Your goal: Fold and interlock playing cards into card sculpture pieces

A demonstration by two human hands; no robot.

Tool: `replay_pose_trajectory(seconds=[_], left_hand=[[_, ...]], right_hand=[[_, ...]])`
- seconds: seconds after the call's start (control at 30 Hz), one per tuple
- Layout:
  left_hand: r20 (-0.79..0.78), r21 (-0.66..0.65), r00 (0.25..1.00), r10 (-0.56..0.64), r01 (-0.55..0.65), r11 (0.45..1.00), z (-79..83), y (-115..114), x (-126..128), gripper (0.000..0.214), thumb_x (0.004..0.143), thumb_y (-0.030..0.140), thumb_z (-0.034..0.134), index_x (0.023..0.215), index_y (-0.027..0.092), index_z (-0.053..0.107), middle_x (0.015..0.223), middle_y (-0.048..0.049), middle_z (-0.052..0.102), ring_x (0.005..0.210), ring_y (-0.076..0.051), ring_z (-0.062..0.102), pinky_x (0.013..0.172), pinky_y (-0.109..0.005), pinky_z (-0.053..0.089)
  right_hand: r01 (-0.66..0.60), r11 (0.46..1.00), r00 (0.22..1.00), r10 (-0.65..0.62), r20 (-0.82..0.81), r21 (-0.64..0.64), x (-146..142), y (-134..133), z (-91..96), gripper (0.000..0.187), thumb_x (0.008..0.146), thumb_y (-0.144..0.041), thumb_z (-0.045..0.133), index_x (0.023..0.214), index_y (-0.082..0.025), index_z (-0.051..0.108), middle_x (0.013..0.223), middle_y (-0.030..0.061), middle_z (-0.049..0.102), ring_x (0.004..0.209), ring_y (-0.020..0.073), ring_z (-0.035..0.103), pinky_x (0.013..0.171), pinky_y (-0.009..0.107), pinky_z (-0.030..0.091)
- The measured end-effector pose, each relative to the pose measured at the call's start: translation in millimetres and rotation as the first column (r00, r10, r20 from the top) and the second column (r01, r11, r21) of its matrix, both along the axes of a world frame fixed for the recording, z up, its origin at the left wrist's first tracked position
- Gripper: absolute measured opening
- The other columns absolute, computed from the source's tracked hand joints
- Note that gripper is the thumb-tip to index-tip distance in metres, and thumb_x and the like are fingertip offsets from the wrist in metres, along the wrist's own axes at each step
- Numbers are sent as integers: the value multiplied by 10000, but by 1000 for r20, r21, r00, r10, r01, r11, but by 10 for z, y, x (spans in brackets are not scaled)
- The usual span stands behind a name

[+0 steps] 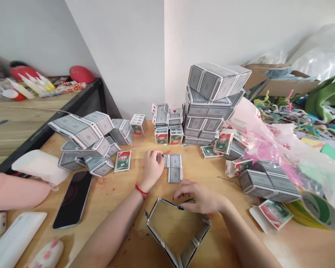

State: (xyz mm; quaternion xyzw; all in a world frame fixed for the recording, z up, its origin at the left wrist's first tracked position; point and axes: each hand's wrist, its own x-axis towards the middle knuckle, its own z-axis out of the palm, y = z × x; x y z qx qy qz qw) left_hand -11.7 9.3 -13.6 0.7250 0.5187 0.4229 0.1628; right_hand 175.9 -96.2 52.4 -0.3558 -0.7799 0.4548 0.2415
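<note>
My left hand (154,165), wearing a red string bracelet, has its fingers curled at the left end of some grey-backed playing cards (175,167) lying flat on the table. Its fingertips pinch the card edge there, partly hidden by the hand. My right hand (202,198) reaches over the far edge of a four-sided frame of folded playing cards (162,238) standing near me. The thumb is on the inner side of that edge and the fingers are beyond it. Past the flat cards stand small card structures (161,114) on boxes.
A tall stack of card blocks (203,108) stands at the back right, another pile (83,130) at the left. Red-green card boxes (123,161) lie around. A phone (73,199) is left; a tape roll (318,210) and pink plastic bag (264,128) are right.
</note>
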Motion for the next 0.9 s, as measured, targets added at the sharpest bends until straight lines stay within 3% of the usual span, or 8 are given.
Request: replay_pose_trajectory(seconds=[0.2,0.4,0.53,0.7,0.8,0.9], left_hand=[[-36,7,999,-4,4,1000,3,-15,-11,149,730,85,492,819,195,538,890,-62,536,915,-219,504,829,-387,423],[-29,-11,999,-17,17,1000,-34,-3,-15,148,725,83,488,808,194,539,897,-60,532,937,-216,501,851,-386,417],[-15,-29,1000,-16,16,999,-46,14,-20,142,718,88,494,800,194,542,893,-60,537,930,-216,505,850,-387,419],[-55,15,998,33,-32,999,93,55,-97,204,704,80,503,876,182,542,957,-81,544,993,-225,496,891,-385,398],[-262,52,960,100,-89,995,283,56,-221,228,717,153,541,945,157,541,1060,-125,505,1073,-262,458,934,-403,361],[-571,6,798,194,-232,973,464,9,-367,419,733,276,557,1120,133,483,1165,-177,452,1108,-348,414,898,-475,353]], right_hand=[[-54,998,998,53,18,22,-18,15,81,251,753,-157,548,924,-266,694,858,19,691,814,177,628,745,305,495],[176,981,983,-179,34,76,36,69,-62,209,784,-192,537,884,-264,706,826,20,705,750,188,636,702,315,489],[389,916,920,-392,7,97,72,123,-203,154,764,-254,589,859,-269,709,821,29,704,783,212,627,735,348,476],[510,852,844,-522,-127,-116,113,183,-309,172,769,-351,595,826,-230,704,839,46,699,777,209,629,722,330,474],[602,761,734,-646,-208,-240,161,229,-365,278,785,-432,558,751,-190,691,776,60,691,723,197,618,697,319,469],[681,654,595,-757,-271,-331,195,278,-440,366,776,-492,542,668,-163,661,654,54,655,635,171,591,650,297,463]])
